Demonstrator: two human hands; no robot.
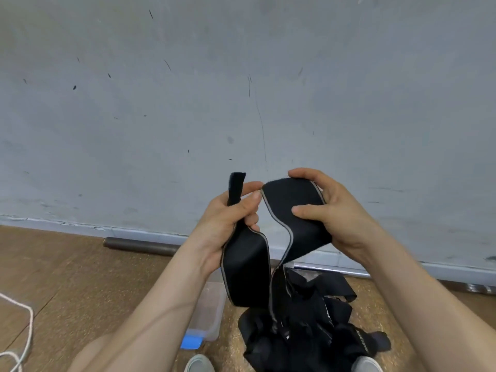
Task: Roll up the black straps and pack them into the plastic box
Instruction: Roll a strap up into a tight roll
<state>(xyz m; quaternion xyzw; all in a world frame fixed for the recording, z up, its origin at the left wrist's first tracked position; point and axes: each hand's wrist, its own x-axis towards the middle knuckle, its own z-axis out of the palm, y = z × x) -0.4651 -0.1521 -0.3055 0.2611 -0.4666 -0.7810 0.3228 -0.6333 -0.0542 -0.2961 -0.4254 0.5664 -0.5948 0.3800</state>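
From the head view, the left hand (236,213) curls tight round one end of a black strap (247,269). The right hand (335,210) pinches its wide part. The strap hangs in the air over a pile of straps (308,331) on the floor (67,264). The plastic box (212,304) sits just beside the pile.

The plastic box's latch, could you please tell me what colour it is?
Blue latch on the clear plastic box, shown best in the head view.

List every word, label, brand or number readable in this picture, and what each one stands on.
Pale lettering on a strap at the right of the strap pile: too blurred to read.
Small white tag mid-pile: too small to read.
Held strap, plastic box, wall: no text shows.
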